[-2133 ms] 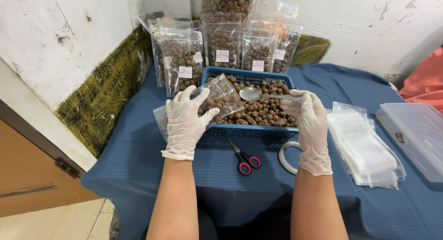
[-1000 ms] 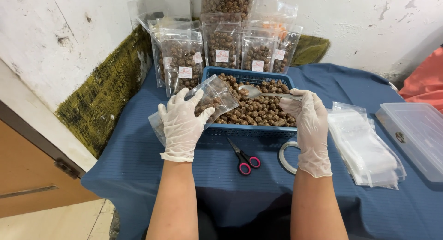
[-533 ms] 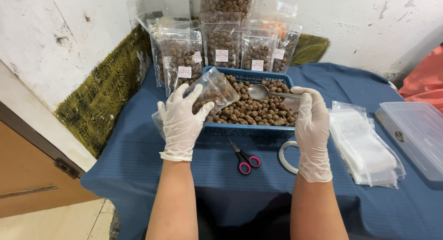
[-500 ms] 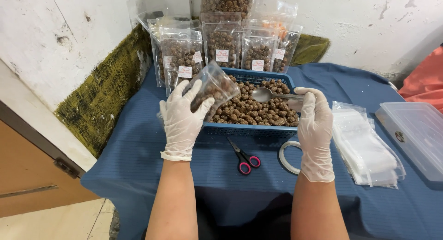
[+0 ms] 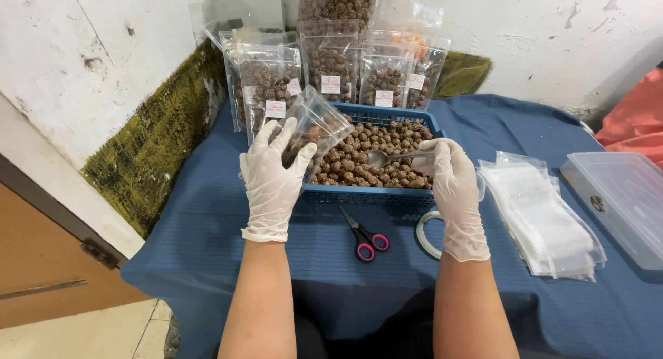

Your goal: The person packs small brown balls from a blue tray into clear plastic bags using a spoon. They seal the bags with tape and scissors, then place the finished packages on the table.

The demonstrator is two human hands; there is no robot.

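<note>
My left hand (image 5: 273,172), in a white glove, holds a clear plastic pouch (image 5: 319,124) tilted upright, partly filled with brown balls. My right hand (image 5: 452,183), also gloved, grips a metal spoon (image 5: 387,156) whose bowl lies over the brown balls in the blue basket (image 5: 373,195). The pouch's open mouth sits just left of the spoon, above the basket's left side.
Filled, labelled pouches (image 5: 331,72) stand against the wall behind the basket. Pink-handled scissors (image 5: 364,235) and a tape roll (image 5: 425,231) lie in front of it on the blue tablecloth (image 5: 207,221). A stack of empty pouches (image 5: 545,214) and a clear lidded box (image 5: 621,200) lie right.
My left hand has raised the pouch from lying tilted over the basket to more upright. The spoon has dipped back toward the balls.
</note>
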